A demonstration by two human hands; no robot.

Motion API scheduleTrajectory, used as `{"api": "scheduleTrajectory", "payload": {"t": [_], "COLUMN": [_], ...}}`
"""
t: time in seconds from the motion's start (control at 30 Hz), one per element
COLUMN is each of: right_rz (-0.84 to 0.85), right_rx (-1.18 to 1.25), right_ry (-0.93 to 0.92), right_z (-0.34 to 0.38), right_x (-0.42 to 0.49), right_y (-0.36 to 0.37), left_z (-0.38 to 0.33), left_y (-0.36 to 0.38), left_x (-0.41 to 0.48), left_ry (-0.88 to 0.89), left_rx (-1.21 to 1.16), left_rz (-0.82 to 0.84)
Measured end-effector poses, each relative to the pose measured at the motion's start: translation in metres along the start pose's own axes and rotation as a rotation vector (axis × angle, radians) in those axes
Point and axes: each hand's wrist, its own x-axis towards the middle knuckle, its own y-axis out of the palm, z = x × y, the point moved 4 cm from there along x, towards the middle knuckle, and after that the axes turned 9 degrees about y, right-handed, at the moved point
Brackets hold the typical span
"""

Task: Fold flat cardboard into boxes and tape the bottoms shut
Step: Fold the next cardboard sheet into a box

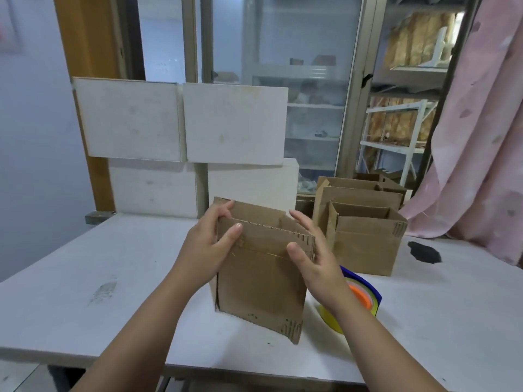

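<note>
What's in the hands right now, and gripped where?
A partly opened cardboard box, held near its top. The left hand grips the upper left corner; the right hand pinches the upper right edge. Both thumbs are on the near face.

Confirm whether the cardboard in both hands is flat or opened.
Partly opened: the cardboard shows a gap between near and far panels on top; left hand and right hand hold its sides.
</note>
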Motion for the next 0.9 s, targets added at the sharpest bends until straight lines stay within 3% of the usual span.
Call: {"api": "scheduleTrajectory", "payload": {"t": [0.17,0.3,0.43,0.53,0.63,0.73,0.8,0.9], "right_rz": [-0.049,0.016,0.026,0.019,0.015,0.066,0.098,0.107], "right_rx": [-0.052,0.02,0.163,0.283,0.449,0.465,0.479,0.493], "right_ry": [0.009,0.076,0.188,0.227,0.283,0.303,0.356,0.395], "right_z": [0.009,0.006,0.002,0.006,0.008,0.01,0.003,-0.005], "right_x": [0.004,0.004,0.01,0.012,0.016,0.022,0.025,0.025], "right_y": [-0.003,-0.006,-0.006,-0.007,-0.009,-0.008,-0.008,-0.006], "left_z": [-0.009,-0.014,-0.003,-0.005,-0.007,-0.005,-0.003,-0.006], "left_y": [-0.007,-0.013,-0.017,-0.013,-0.012,-0.009,-0.007,-0.002], "left_x": [-0.003,-0.004,-0.007,-0.009,-0.008,-0.007,-0.005,-0.006], "left_ry": [0.009,-0.052,-0.061,-0.069,-0.079,-0.092,-0.127,-0.147], "left_rx": [0.051,-0.139,-0.152,-0.343,-0.452,-0.489,-0.525,-0.479], "left_rz": [0.155,0.286,0.263,0.26,0.305,0.366,0.327,0.128]}}
